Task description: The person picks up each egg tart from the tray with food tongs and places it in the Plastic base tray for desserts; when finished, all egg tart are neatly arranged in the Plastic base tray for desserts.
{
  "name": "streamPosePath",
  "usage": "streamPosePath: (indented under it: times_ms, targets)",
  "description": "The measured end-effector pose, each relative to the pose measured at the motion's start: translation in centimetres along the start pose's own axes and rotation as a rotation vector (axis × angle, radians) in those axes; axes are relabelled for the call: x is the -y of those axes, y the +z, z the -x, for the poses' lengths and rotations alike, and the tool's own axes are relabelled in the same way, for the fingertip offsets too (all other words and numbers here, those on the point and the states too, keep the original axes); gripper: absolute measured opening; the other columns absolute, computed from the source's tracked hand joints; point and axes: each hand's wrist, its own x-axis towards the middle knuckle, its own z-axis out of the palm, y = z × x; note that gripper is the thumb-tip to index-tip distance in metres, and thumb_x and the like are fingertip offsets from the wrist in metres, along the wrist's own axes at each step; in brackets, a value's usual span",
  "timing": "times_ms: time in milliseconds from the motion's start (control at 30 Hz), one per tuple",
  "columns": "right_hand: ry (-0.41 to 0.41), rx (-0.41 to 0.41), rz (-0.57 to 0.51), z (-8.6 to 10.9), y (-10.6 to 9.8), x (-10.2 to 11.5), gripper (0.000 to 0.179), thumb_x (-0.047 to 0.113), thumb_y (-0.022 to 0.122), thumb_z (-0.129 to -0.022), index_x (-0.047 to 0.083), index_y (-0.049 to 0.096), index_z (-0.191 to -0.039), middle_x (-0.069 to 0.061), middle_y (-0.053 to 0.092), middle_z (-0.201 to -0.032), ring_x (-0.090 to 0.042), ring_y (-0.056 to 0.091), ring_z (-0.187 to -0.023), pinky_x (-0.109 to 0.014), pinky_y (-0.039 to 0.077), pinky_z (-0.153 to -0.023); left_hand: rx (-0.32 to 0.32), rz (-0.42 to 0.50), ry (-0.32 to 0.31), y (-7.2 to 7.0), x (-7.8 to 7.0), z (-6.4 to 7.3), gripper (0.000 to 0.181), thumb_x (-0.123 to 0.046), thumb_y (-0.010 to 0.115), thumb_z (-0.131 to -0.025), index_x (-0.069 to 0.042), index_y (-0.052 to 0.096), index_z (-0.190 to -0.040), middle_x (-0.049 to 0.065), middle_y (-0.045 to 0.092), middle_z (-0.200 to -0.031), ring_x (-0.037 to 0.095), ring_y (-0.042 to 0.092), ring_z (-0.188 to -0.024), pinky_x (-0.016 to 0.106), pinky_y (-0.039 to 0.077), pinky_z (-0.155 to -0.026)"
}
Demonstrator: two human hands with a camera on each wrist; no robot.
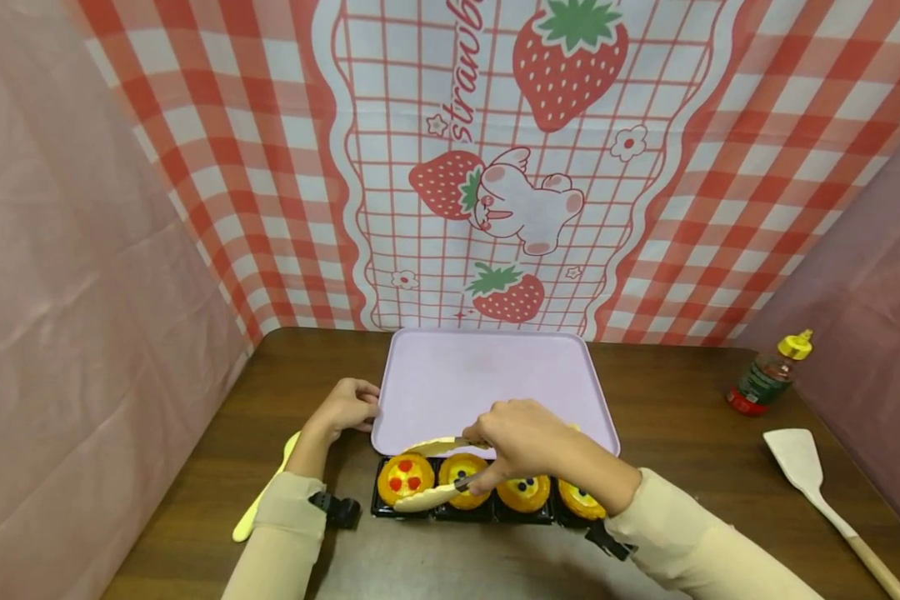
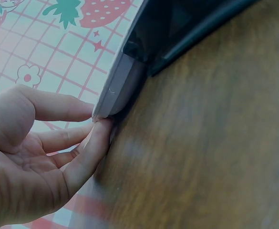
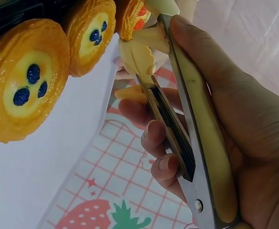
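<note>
My right hand (image 1: 521, 442) grips a pair of tongs (image 3: 203, 138) with cream-coloured tips and metal arms. Its parted tips lie on the near and far sides of the leftmost tart (image 1: 406, 477), which has red toppings; whether they touch it I cannot tell. More tarts with dark blue berries (image 3: 27, 78) sit beside it in a black compartment tray (image 1: 461, 515). At the left edge of a lilac tray (image 1: 487, 375), my left hand (image 1: 348, 406) pinches the rim between thumb and fingers, as the left wrist view shows (image 2: 48, 143).
A yellow long-handled utensil (image 1: 266, 492) lies left of my left forearm. On the right stand a sauce bottle (image 1: 768, 379) with a yellow cap and, lying nearer, a white spatula (image 1: 798, 467) with a wooden handle. A strawberry-print cloth (image 1: 495, 167) hangs behind the lilac tray.
</note>
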Motion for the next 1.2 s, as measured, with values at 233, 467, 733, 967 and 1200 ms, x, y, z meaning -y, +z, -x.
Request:
streamPosePath:
  times_ms: [233, 467, 733, 967, 1200]
  targets:
    - [0.025, 0.004, 0.011, 0.1, 0.1, -0.1, 0.064, 0.056, 0.083, -0.07, 0.016, 0.074, -0.118, 0.002, 0.073, -0.084, -0.005, 0.053, -0.059, -0.029, 0.05, -0.052, 0.009, 0.003, 0.003, 0.4, -0.3, -0.1, 0.035, 0.008, 0.063, -0.08, 0.015, 0.057, -0.114, 0.015, 0.055, -0.09, 0.02, 0.058, -0.073, 0.036, 0.061, -0.06]
    - [0.061, 0.005, 0.017, 0.4, -0.1, -0.1, 0.078, 0.065, 0.082, -0.064, 0.013, 0.071, -0.12, 0.006, 0.069, -0.08, -0.007, 0.05, -0.058, -0.03, 0.05, -0.055, 0.008, -0.007, 0.011, 0.5, -0.4, -0.5, 0.035, 0.007, 0.064, -0.081, 0.015, 0.057, -0.114, 0.016, 0.056, -0.091, 0.021, 0.059, -0.074, 0.038, 0.061, -0.061]
    - [0.101, -0.023, -0.033, 1.6, -0.1, -0.3, 0.086, 0.07, 0.079, -0.064, 0.011, 0.067, -0.125, -0.003, 0.073, -0.105, -0.018, 0.066, -0.083, -0.037, 0.056, -0.069, 0.009, -0.021, -0.001, 0.7, -0.5, -0.2, 0.035, 0.006, 0.064, -0.082, 0.015, 0.057, -0.115, 0.017, 0.056, -0.092, 0.022, 0.059, -0.075, 0.037, 0.061, -0.062]
    - [0.09, -0.121, -0.176, 3.2, 0.2, -1.5, 0.085, 0.063, 0.081, -0.068, 0.007, 0.065, -0.128, -0.002, 0.072, -0.106, -0.016, 0.065, -0.09, -0.037, 0.057, -0.076, 0.01, -0.03, -0.009, 0.3, -0.1, 0.1, 0.036, 0.006, 0.064, -0.082, 0.015, 0.057, -0.116, 0.018, 0.056, -0.095, 0.022, 0.059, -0.075, 0.037, 0.061, -0.063]
    - [0.197, -0.242, -0.31, 6.5, 0.5, -4.2, 0.089, 0.064, 0.081, -0.068, 0.004, 0.062, -0.131, -0.002, 0.071, -0.108, -0.011, 0.061, -0.08, -0.035, 0.055, -0.073, 0.015, -0.017, -0.01, 0.0, 0.0, 0.3, 0.038, 0.005, 0.064, -0.084, 0.016, 0.054, -0.119, 0.02, 0.056, -0.097, 0.022, 0.06, -0.075, 0.037, 0.061, -0.065]
